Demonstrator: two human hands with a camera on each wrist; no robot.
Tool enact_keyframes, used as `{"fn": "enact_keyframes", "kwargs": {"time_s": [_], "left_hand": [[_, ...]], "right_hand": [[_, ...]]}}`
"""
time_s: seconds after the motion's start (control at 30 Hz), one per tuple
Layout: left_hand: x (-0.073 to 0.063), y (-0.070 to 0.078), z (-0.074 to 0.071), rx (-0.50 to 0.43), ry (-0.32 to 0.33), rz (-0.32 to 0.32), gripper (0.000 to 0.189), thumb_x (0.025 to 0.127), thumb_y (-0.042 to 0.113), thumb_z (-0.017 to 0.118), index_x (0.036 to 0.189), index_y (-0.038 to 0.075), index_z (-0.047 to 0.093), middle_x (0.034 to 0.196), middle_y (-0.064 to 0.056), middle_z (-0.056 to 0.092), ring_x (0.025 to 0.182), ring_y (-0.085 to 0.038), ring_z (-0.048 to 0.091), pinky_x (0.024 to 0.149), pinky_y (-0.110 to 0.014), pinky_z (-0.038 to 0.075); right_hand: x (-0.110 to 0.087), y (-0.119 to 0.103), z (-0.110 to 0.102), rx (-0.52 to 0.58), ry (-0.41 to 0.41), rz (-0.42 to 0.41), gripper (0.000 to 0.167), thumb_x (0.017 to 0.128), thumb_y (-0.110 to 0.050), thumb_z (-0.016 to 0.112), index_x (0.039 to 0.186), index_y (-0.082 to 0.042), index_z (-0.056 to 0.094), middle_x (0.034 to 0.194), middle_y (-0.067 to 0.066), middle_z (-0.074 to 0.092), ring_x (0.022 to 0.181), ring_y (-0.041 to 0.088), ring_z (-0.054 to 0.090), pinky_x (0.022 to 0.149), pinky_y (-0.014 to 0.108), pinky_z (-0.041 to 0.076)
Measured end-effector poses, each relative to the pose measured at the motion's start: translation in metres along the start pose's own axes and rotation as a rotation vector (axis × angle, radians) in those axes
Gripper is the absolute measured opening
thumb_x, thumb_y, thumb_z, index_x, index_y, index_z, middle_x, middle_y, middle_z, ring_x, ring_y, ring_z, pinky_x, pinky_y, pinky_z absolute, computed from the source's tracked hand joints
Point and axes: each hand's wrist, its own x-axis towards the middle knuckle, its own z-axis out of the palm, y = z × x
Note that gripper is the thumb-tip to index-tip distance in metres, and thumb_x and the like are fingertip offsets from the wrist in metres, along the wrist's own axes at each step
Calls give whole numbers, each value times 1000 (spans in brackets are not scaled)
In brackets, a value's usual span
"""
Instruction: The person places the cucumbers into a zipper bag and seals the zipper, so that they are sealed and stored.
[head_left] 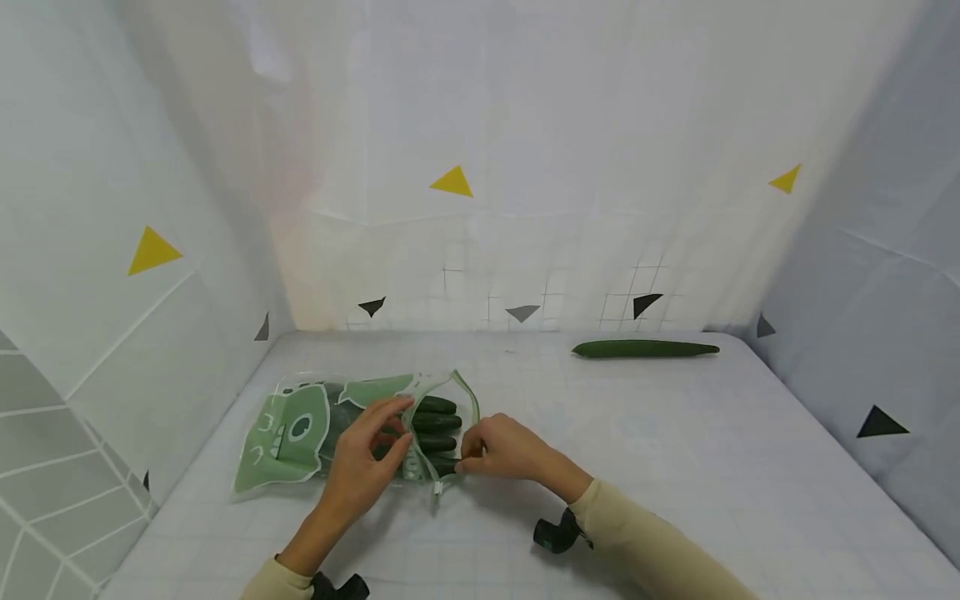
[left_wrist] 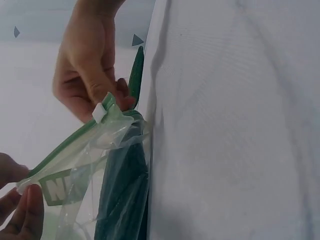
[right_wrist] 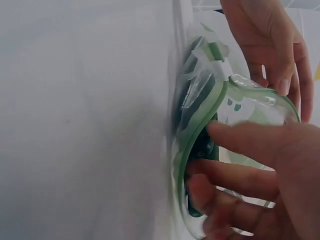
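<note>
The bag (head_left: 285, 450) of cucumbers (head_left: 437, 422) lay near the left edge of the surface (head_left: 675, 467), its open rim (head_left: 469, 392) facing the right edge. The left hand (head_left: 363, 458) pinched that rim, while the right hand (head_left: 510, 450) had bent fingers at the cucumbers' ends; whether it gripped one could not be told. A loose cucumber (head_left: 645, 349) lay along the far edge, toward the far right corner.

bagged cucumbers (head_left: 437, 422): far ends hidden behind green print of bag (head_left: 307, 467), middles partly behind left hand (head_left: 358, 467); full count unclear. right hand (right_wrist: 295, 175) cut off by right wrist view's edge, lower fingers (right_wrist: 237, 212) blurred, grip unclear. sleeves (head_left: 645, 533) cut off at head view's bottom.
</note>
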Motion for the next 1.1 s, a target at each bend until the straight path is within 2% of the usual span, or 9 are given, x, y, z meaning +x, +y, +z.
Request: {"fn": "enact_keyframes", "kwargs": {"time_s": [0.17,0.3,0.37,0.57,0.83,0.93,1.1], "left_hand": [[-1,2,0,-11,0,2,54,91,-8,76,141,6,63,134,-4,62,93,-16,65,72,-31,60],[-1,3,0,-28,-4,-12,52,91,-7,76,140,6,63,134,-3,62,93,-17,65,72,-31,60],[0,3,-1,-39,-6,-24,52,92,-6,76,140,7,63,135,-2,62,94,-17,65,72,-32,61],[1,3,-2,-49,-10,-19,51,93,-5,76,141,7,63,136,-3,61,94,-19,66,71,-33,61],[1,3,-4,-44,-10,-29,50,93,-4,76,140,6,63,136,-3,61,95,-19,66,74,-35,62],[1,4,-4,-49,-9,-38,49,94,-3,76,140,6,63,136,-3,61,95,-19,66,74,-36,62],[2,5,-2,-52,-3,-33,49,94,-1,77,140,9,64,136,-3,61,94,-18,66,74,-35,62]], "right_hand": [[0,4,4,-4,-62,-16,10,95,-12,78,85,-14,77,74,-15,64,59,-1,50,59,19,45],[0,3,8,18,-28,-22,17,96,-9,76,80,-10,74,65,-13,53,53,1,37,55,19,35],[1,2,10,50,5,-20,17,97,-8,74,80,-9,75,63,-12,52,53,2,36,54,20,33],[7,-4,18,83,85,-11,9,97,-10,74,91,-8,81,74,-7,68,55,0,48,54,20,41],[10,-7,19,50,82,7,8,96,-15,77,91,-12,83,81,-10,73,63,-2,58,59,20,48],[7,-5,14,59,78,23,10,97,-15,76,92,-12,84,82,-11,73,64,-1,58,59,21,49],[0,5,-7,79,126,65,13,100,-14,72,100,-7,83,86,-5,74,65,4,57,58,26,49]]}}
